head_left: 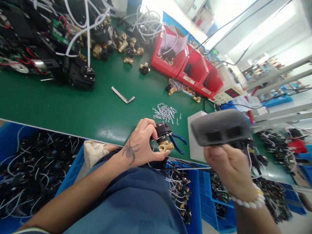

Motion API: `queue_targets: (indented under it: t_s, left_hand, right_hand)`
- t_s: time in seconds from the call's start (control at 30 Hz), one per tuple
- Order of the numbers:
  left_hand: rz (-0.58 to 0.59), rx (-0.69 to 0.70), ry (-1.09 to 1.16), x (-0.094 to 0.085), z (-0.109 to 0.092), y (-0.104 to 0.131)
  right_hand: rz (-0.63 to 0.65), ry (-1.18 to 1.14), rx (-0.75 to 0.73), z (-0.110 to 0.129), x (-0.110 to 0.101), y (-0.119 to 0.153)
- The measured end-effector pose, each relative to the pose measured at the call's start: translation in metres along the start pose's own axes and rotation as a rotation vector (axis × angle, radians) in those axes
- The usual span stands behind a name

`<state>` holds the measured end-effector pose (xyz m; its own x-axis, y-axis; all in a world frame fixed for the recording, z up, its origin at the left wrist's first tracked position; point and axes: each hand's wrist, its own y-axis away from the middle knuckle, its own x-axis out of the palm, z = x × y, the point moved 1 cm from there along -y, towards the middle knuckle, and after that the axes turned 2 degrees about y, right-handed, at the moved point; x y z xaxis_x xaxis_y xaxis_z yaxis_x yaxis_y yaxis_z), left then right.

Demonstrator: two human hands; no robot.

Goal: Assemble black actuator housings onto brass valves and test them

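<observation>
My left hand (141, 143) is closed around a brass valve with a black body (163, 135), its thumb under the brass end and its fingers on the black top. Blue-handled pliers (178, 143) lie just right of the valve. Raised at the right, my right hand (229, 169) grips a dark grey tool with a thick oblong head (220, 126). Blur hides what kind of tool it is. A pile of small wire clips (165, 112) lies on the green table (97, 113) beyond the valve.
A white box (196, 143) stands beside the raised tool. Red bins (186, 78) and a device with a red display (229, 94) are further back. A bent metal strip (123, 95), loose brass valves (129, 48) and wired assemblies (48, 42) lie leftward. Blue crates (70, 172) sit below.
</observation>
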<state>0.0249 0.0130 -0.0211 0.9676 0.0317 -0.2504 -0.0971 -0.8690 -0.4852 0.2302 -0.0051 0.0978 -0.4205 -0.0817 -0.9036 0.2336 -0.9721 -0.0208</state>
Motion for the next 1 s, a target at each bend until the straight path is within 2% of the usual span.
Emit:
queue_targets:
  t_s: [0.07, 0.13, 0.3, 0.37, 0.43, 0.5, 0.63, 0.7, 0.83, 0.9, 1.0]
  left_hand:
    - [-0.008, -0.003, 0.001, 0.000, 0.000, 0.000]
    - [-0.014, -0.003, 0.008, 0.000, 0.001, 0.000]
    - [0.015, -0.009, 0.005, 0.000, 0.001, 0.000]
    - [0.012, -0.009, 0.001, 0.000, 0.001, 0.000]
    - [0.003, -0.010, 0.004, -0.001, 0.000, 0.000]
    - [0.000, -0.013, 0.008, 0.000, 0.000, 0.000]
    - [0.018, -0.013, 0.012, 0.000, 0.000, 0.000]
    - [0.017, -0.013, 0.018, 0.000, 0.001, 0.000]
    - [0.023, -0.034, 0.036, 0.000, 0.002, -0.001]
    - [0.030, -0.051, 0.047, 0.000, 0.003, 0.000]
    - [0.023, -0.060, 0.066, -0.001, 0.005, 0.003]
  right_hand:
    - [0.158, 0.060, -0.001, 0.001, 0.009, -0.003]
    - [0.225, 0.091, -0.004, 0.002, 0.013, -0.005]
    - [0.037, -0.034, -0.008, 0.002, 0.002, -0.002]
    - [0.070, 0.000, -0.003, 0.001, 0.004, -0.002]
    - [0.175, 0.083, -0.003, 0.001, 0.010, -0.004]
    - [0.220, 0.122, -0.012, 0.001, 0.011, -0.006]
    - [0.057, -0.008, -0.013, -0.002, 0.005, -0.005]
    - [0.045, -0.024, 0.006, -0.004, 0.006, -0.003]
    - [0.223, 0.036, 0.046, -0.005, 0.019, -0.004]
    - [0.216, -0.074, 0.081, -0.001, 0.021, -0.010]
    - [0.123, -0.413, 0.169, 0.009, 0.020, -0.032]
